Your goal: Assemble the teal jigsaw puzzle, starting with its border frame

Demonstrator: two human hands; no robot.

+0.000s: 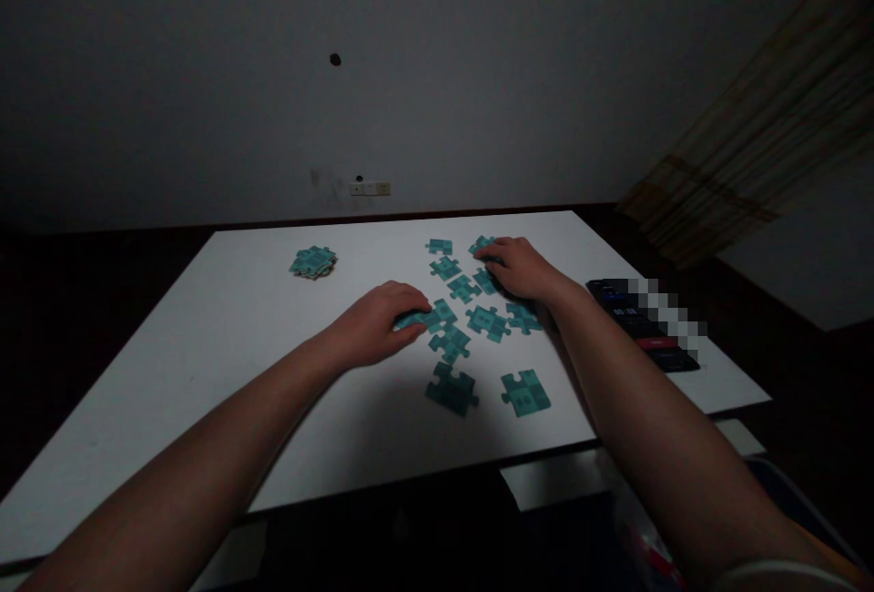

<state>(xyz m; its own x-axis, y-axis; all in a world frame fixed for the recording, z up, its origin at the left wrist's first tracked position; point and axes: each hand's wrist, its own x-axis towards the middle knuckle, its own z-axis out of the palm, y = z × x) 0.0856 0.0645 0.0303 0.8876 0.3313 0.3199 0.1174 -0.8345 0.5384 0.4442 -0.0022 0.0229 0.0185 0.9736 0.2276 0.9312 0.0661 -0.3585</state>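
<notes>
In the head view, a white table fills the lower part of the picture, and its far edge lies just before a grey wall. The person's two forearms come in over the near edge. On the left side of the table there is much open room, with only a small stack of teal jigsaw pieces standing there, well apart from the hands. On the right side, a dark flat object, partly blurred, lies near the table edge, so there is less room there.

About a dozen loose teal jigsaw pieces are spread in the middle of the table, between and under the hands. Two of them lie nearer to the person, apart from the others.

The left hand is palm down with the fingers together, and they rest on a piece. The right hand is also palm down and a little curved over the far pieces, touching them. I cannot tell if either hand is gripping a piece.
</notes>
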